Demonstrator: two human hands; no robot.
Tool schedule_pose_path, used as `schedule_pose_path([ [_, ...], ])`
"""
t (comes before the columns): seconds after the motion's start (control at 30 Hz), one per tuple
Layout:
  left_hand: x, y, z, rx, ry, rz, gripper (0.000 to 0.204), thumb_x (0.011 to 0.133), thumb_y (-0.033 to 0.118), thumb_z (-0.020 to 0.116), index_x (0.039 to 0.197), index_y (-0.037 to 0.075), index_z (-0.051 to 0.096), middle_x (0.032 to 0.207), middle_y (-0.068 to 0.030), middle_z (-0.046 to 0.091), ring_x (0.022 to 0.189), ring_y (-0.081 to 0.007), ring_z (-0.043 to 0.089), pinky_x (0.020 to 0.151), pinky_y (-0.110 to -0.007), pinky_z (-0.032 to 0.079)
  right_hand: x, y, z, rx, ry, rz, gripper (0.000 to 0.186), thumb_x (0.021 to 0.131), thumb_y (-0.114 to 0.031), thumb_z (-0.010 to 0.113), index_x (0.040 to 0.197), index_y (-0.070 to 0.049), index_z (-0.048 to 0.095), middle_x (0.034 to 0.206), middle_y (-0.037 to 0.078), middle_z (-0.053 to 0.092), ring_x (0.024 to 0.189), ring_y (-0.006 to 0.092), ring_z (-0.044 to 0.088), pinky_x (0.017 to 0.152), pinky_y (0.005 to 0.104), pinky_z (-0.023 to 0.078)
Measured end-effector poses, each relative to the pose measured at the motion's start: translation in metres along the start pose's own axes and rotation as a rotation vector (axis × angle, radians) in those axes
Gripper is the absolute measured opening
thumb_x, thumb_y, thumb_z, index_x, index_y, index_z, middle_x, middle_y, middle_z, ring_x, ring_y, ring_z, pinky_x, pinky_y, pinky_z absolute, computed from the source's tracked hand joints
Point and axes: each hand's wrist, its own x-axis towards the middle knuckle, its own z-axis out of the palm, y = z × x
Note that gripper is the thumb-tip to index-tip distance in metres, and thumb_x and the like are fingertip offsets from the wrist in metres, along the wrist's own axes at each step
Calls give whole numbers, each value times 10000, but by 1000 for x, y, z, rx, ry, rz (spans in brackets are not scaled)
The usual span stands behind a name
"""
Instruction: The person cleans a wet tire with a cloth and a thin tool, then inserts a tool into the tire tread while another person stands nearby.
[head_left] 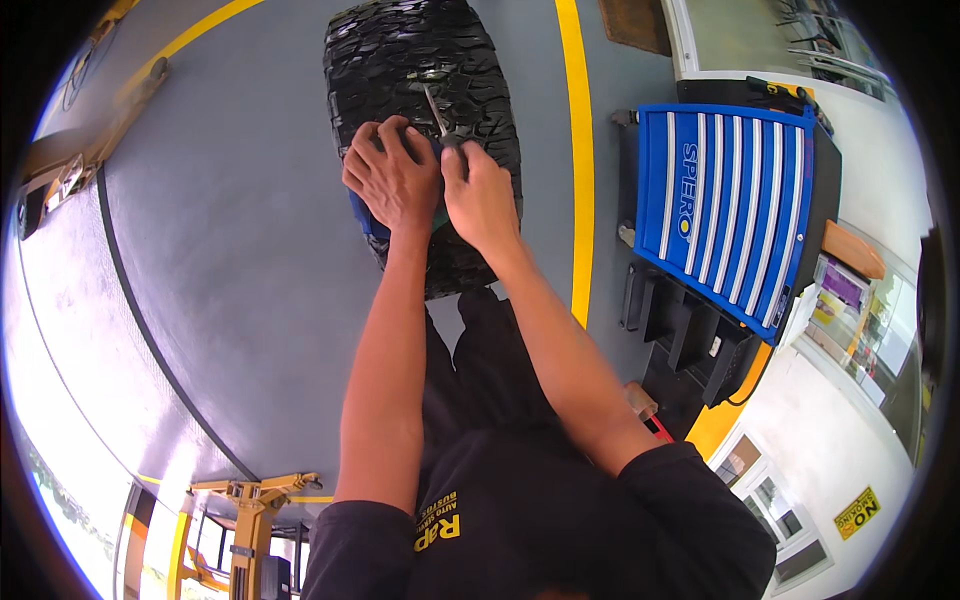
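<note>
A black tyre (375, 85) with a chunky tread stands in front of me, its tread turned up. My right hand (478, 195) is closed round the dark handle of a screwdriver-like tool (436, 110). The tool's thin metal shaft points away from me, and its tip is at a pale, shiny spot on the tread. Beside it, my left hand (392, 178) lies over the tyre with its fingers bent and apart. Under that hand shows something blue (361, 214), perhaps cloth, mostly hidden, with a bit of green between my wrists.
To the right stands a blue tool cabinet (725, 210) on casters, with black trays (690, 335) nearer me. A yellow floor line (580, 150) runs between tyre and cabinet. Yellow lift posts (255, 530) rise at the lower left, and another lift part (130, 110) at the upper left.
</note>
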Motion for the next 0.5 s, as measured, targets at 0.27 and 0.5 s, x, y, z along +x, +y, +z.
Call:
schedule_pose_path([
  [0.27,-72,15,-20,2,31,-30,194,913,267,719,1101,221,720,1242,-37,610,1185,-301,556,1055,-463,418,-9,9,-46,-234,-154,3,439,1095,-336,521,1014,60,694,1050,334,735,1029,581,673,914,622,544],
  [0.5,-87,-3,-27,9,45,-22,172,922,243,735,1093,223,730,1248,-42,613,1212,-313,553,1065,-478,417,18,-19,-64,-620,-218,-310,327,1006,-298,637,982,-11,791,947,235,789,849,375,797,770,466,636],
])
